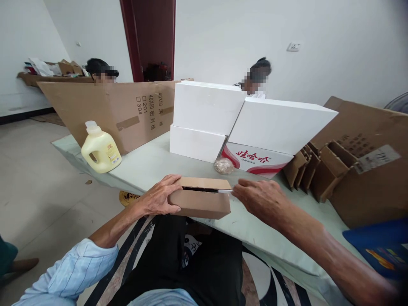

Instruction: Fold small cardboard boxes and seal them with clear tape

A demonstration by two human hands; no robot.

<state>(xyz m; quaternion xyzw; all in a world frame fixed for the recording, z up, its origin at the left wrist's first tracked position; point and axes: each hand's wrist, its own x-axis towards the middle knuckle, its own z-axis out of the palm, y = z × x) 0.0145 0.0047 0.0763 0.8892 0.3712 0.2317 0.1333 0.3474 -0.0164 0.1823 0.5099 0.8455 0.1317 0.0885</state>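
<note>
A small brown cardboard box (200, 204) lies at the near edge of the table, with a dark gap running along its top seam. My left hand (162, 195) is wrapped around the box's left end, thumb on the near side. At the right end, my right hand (258, 197) is closed in a fist. From that fist a thin, whitish, blade-like strip (225, 191) reaches into the gap; the rest of it is hidden by the fingers. Just beyond the box sits a crumpled ball of clear tape (224, 165).
White boxes (207, 106) are stacked at the table's far side, above a red-and-white carton (258, 159). A yellow jug (101, 148) stands left before a large cardboard sheet (127, 110). Folded cardboard (331, 170) leans at right, near a blue container (379, 246). Two people sit beyond.
</note>
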